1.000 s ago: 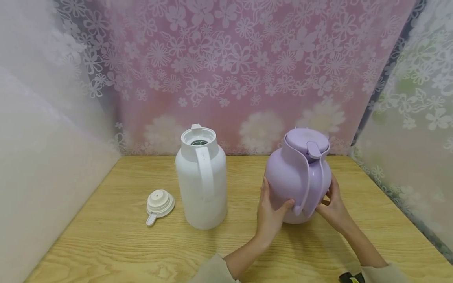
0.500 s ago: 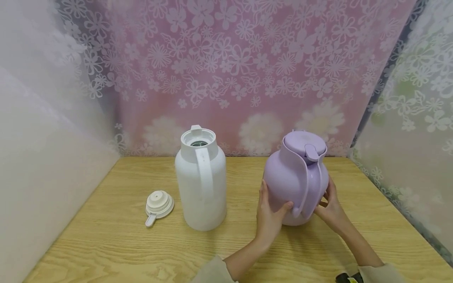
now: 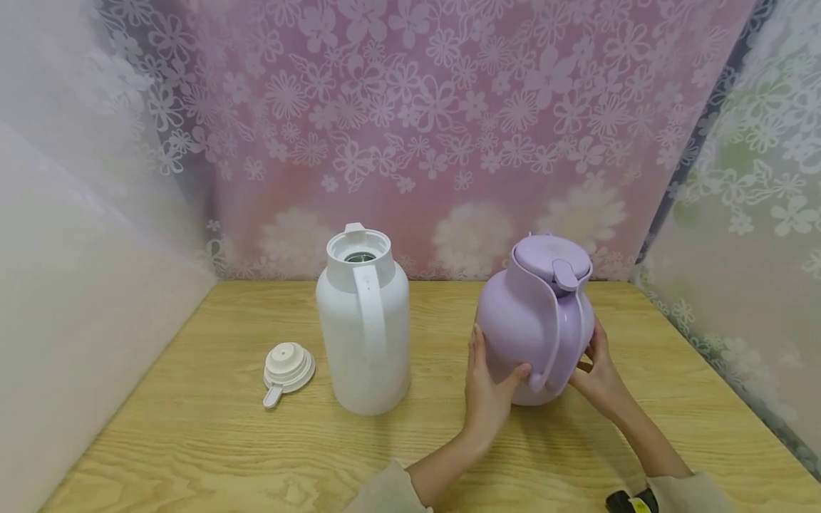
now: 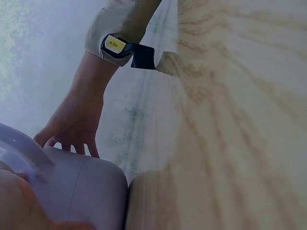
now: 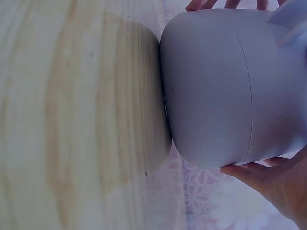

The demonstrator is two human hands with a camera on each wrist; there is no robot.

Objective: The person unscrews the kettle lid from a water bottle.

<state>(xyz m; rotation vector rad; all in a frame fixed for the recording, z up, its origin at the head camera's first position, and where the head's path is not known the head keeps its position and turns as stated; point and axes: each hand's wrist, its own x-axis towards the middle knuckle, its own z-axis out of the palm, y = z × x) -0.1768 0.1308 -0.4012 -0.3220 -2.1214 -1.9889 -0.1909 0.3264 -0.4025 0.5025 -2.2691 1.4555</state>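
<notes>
A round lilac jug (image 3: 516, 317) with a closed lid and a thumb lever stands at the right of the table, its handle facing the person. My left hand (image 3: 485, 399) holds its left side, thumb beside the handle's lower end. From the right, my right hand (image 3: 603, 381) grips the lower body, its fingertips partly hidden behind it. In the left wrist view, the right hand (image 4: 76, 120) spreads its fingers on the jug (image 4: 91, 191). The right wrist view shows the jug's base (image 5: 206, 91) at the tabletop, with the right hand (image 5: 278, 187) on its side.
Left of the jug stands a white flask (image 3: 365, 335), its mouth uncovered and its handle facing the person. A white stopper (image 3: 288, 367) with a tab lies farther left on the wooden table (image 3: 224, 442). Floral curtains (image 3: 423, 142) hang behind.
The lilac jug has shifted slightly to the left, with both hands still around it. The white flask and the stopper stay in place.
</notes>
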